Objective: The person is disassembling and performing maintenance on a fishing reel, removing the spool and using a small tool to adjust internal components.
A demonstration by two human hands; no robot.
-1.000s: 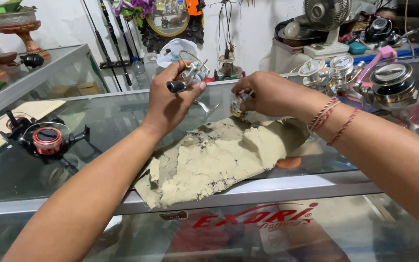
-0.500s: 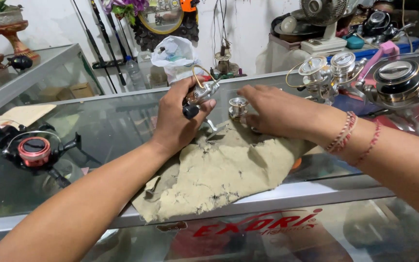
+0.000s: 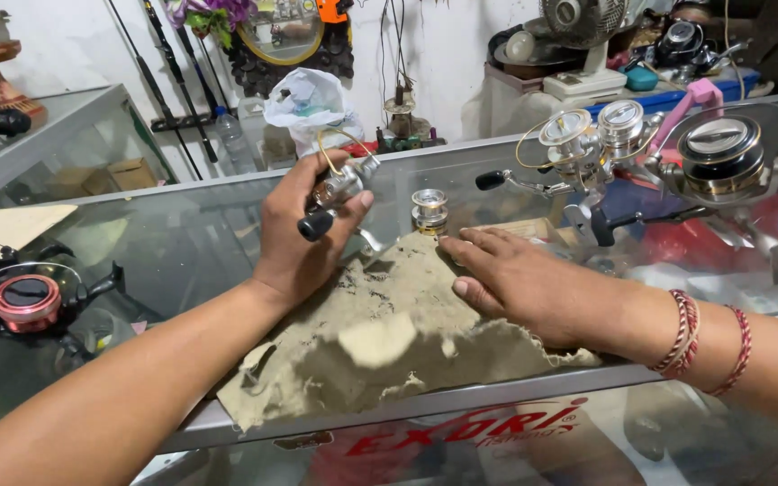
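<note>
My left hand (image 3: 297,236) grips a silver spinning reel body (image 3: 337,184) with a black handle knob and a gold bail wire, held just above the glass counter. A small silver spool (image 3: 429,210) stands upright on the glass beside it, free of both hands. My right hand (image 3: 522,282) lies flat, palm down, on a stained tan cloth (image 3: 380,337) spread over the counter, fingertips a short way from the spool. Red thread bracelets circle my right wrist.
A black and red reel (image 3: 27,301) lies at the left on the glass counter (image 3: 182,225). Several silver reels (image 3: 668,144) stand at the right. Behind are fishing rods, a white bag (image 3: 308,103), a fan (image 3: 583,36) and cluttered shelves.
My right hand set the spool down on the glass and dropped flat onto the cloth. My left hand kept the reel body, lowering it slightly.
</note>
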